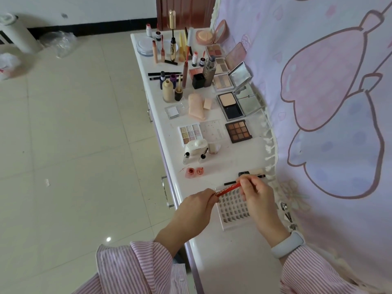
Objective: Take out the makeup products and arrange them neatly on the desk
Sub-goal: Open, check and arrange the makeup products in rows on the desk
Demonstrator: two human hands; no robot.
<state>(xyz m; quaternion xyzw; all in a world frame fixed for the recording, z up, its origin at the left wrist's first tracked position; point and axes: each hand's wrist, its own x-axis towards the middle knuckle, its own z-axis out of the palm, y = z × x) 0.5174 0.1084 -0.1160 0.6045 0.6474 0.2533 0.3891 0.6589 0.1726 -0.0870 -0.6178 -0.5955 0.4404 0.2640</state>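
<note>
Sleeves: your pink-and-white striped shirt sleeves (135, 266) fill the bottom edge, nearest you.
Left hand: your left hand (196, 205) reaches in from the lower left, fingers curled, fingertips pinching the lower left end of the thin red cosmetic pencil (228, 189).
Writing: white capitals run along the pencil; only "INSHO" or thereabouts can be made out, the rest is hidden.
Pencil: it slants up to the right, held off the glossy white desk top (229, 262), above the clear flat tray of false-lash clusters (233, 209).
Right hand: your right hand (255, 193) closes on the upper right end, thumb and fingers curled round it; a white band (287, 245) sits on that wrist.
Laid out further along the desk: two small round pink pots (194, 171), a pastel nine-pan shimmer palette (191, 132), a brown nine-pan eyeshadow palette (238, 130), an open silver powder compact (235, 102).
Right edge: a lilac cartoon-print curtain (328, 92) hangs beside the desk.
</note>
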